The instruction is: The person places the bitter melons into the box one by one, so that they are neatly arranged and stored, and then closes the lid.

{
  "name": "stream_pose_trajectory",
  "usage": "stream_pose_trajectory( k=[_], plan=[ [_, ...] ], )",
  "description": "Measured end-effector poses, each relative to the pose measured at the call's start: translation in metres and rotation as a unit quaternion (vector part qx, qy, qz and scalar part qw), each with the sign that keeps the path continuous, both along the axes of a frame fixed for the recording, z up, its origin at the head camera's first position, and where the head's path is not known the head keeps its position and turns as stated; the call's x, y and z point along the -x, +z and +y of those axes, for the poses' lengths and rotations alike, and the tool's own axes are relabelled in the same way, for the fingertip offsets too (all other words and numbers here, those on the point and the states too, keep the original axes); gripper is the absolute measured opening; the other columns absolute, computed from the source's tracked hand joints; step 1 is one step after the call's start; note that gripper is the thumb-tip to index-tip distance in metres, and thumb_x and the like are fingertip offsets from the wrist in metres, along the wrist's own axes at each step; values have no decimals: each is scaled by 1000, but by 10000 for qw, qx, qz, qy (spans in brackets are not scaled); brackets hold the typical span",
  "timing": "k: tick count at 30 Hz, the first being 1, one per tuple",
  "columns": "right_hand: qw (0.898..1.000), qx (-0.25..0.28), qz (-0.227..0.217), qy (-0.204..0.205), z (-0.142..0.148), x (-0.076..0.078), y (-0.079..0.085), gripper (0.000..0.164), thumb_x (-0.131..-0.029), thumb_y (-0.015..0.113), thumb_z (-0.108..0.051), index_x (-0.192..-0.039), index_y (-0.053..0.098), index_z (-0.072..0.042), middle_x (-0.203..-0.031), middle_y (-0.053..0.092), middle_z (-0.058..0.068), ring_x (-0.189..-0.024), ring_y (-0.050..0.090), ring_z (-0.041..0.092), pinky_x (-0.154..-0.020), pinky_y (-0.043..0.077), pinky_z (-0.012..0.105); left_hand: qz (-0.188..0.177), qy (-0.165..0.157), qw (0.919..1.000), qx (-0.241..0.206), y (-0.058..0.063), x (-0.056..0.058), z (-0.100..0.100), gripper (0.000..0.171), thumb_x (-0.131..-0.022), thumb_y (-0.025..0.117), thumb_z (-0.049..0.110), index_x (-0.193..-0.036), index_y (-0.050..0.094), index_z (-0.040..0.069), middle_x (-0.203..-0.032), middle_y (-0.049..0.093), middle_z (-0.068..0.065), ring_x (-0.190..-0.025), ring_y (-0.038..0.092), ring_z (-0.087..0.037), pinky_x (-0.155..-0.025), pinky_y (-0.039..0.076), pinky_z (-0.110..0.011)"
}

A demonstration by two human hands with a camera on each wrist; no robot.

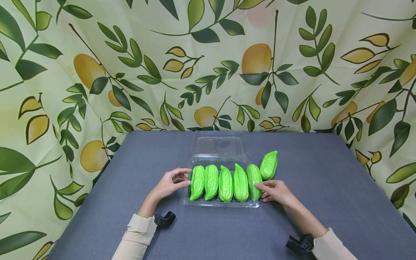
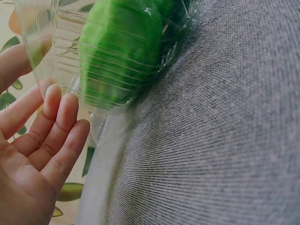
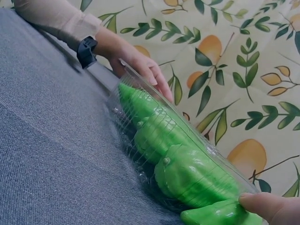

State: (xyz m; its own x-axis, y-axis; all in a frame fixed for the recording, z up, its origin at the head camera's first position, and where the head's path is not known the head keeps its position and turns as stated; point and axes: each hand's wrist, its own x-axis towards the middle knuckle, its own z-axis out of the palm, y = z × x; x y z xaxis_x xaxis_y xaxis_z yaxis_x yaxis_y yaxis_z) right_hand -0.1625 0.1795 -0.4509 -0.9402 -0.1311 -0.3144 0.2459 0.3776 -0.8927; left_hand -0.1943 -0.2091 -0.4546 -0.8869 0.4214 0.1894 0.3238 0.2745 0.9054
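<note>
A clear plastic box lies open on the grey cloth, several green bitter melons lined up in it. At its left side, my left hand holds the rim; in the left wrist view some fingers are below the rim and others show through the plastic. My right hand pinches a bitter melon at the box's right edge, thumb on top. Whether this melon sits wholly inside the wall, I cannot tell. The right wrist view shows only part of this hand, at the lower right corner.
Another bitter melon lies on the cloth, right of the box. The clear lid is folded back behind the box. A leaf-and-fruit patterned curtain hangs behind and along the table's sides.
</note>
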Motion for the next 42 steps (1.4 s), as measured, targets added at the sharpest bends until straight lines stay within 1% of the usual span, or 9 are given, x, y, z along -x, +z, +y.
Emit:
stream_pose_trajectory(
  k=[6, 17, 23, 28, 31, 34, 42],
  plan=[
    [10000, -15, -83, -33, -2, 0, 0, 57, -94, 61, -26, -125, 49, 21, -77, 62, 3, -67, 61, 8, -63, 59, 23, -76, 7, 10000, 24, 1, 0, 0, 41, -87, 67, 3, -124, 55, -12, -99, 59, -27, -88, 58, 4, -82, 53, -15],
    [9999, 110, -107, -16, 0, -1, 2, 58, -94, 61, -22, -126, 45, 23, -76, 61, 4, -68, 60, 8, -64, 60, 23, 42, -44, 10000, -14, 2, -1, 0, 42, -86, 68, 3, -123, 55, -13, -97, 60, -21, -88, 58, 4, -81, 54, -14],
    [9999, 110, -107, 10, 3, 0, 1, 60, -94, 60, -23, -127, 43, 23, -79, 60, 4, -70, 60, 9, -66, 60, 23, -83, -17, 10000, -1, 2, -1, 1, 42, -86, 68, 2, -124, 56, -12, -100, 59, -27, -88, 58, 4, -82, 53, -14],
    [9998, 148, -89, 36, 4, -3, 2, 57, -94, 60, -21, -126, 44, 23, -78, 60, 3, -69, 60, 8, -66, 60, 23, -35, -20, 10000, -6, 2, -1, 0, 42, -86, 68, 1, -124, 55, -12, -100, 59, -29, -88, 58, 4, -82, 53, -14],
    [9998, 132, -116, 49, 5, -4, 3, 55, -94, 61, -20, -125, 45, 22, -78, 59, 2, -69, 60, 8, -66, 60, 23, -73, 13, 10000, 2, 2, -1, 0, 42, -86, 68, 1, -124, 55, -12, -100, 59, -29, -88, 58, 4, -82, 53, -14],
    [9998, 109, -116, 98, 6, -5, 4, 54, -94, 61, -20, -124, 46, 22, -78, 59, 2, -69, 59, 8, -66, 60, 24, -118, 42, 9999, 28, 1, -1, 0, 43, -86, 68, 2, -124, 55, -12, -100, 59, -27, -88, 58, 4, -82, 53, -14],
    [9997, 131, -97, 159, 9, -10, 6, 55, -93, 60, -18, -126, 44, 23, -80, 58, 2, -69, 59, 7, -65, 59, 23, -60, 38, 10000, 22, 1, -1, 0, 42, -86, 68, 1, -123, 56, -12, -99, 59, -27, -87, 58, 4, -82, 53, -14]
  ],
)
